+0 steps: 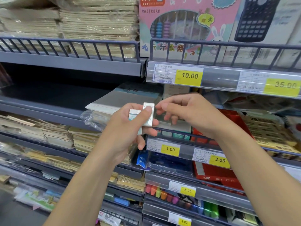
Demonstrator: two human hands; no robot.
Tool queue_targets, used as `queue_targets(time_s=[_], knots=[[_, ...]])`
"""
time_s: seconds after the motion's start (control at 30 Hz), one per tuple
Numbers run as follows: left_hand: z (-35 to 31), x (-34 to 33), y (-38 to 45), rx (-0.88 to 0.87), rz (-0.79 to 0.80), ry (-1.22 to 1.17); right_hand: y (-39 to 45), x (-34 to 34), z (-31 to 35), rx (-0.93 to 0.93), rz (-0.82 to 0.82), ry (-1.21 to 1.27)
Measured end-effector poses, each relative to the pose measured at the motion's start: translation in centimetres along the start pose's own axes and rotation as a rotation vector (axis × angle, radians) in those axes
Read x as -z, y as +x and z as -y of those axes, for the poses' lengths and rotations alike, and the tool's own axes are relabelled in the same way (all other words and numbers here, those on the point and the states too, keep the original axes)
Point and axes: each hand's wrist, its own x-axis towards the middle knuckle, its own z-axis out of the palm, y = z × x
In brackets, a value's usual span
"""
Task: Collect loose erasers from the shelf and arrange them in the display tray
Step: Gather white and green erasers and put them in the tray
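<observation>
My left hand (130, 128) grips a small bunch of wrapped white erasers (148, 118) in front of the shelves; the thumb presses on the front one, and another eraser (132, 114) shows behind it. My right hand (184, 111) hovers just to the right of them, its fingers loosely curved and holding nothing I can see. Behind the hands, on the shelf above the 1.00 price tag (170, 149), sits a low display tray (174, 128), mostly hidden by the fingers.
Wire-railed shelves fill the view. Stacks of brown notebooks (97, 25) lie at left, a pink abacus box (179, 22) and a calculator box (260, 18) above, red boxes (216, 175) at right, and coloured crayons (162, 193) below.
</observation>
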Motion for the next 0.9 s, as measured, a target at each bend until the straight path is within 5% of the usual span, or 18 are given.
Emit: queue_targets(time_s=[0.4, 0.6, 0.9], knots=[[0.4, -0.6, -0.1, -0.025, 0.015, 0.069, -1.1, -1.6, 1.0, 0.151, -0.097, -0.034], [0.7, -0.7, 0.1, -0.047, -0.039, 0.000, -1.7, -2.1, 1.4, 0.230, -0.103, -0.460], [0.8, -0.6, 0.3, -0.002, 0.019, -0.008, -2.0, -1.5, 1.8, 0.311, -0.087, -0.715]])
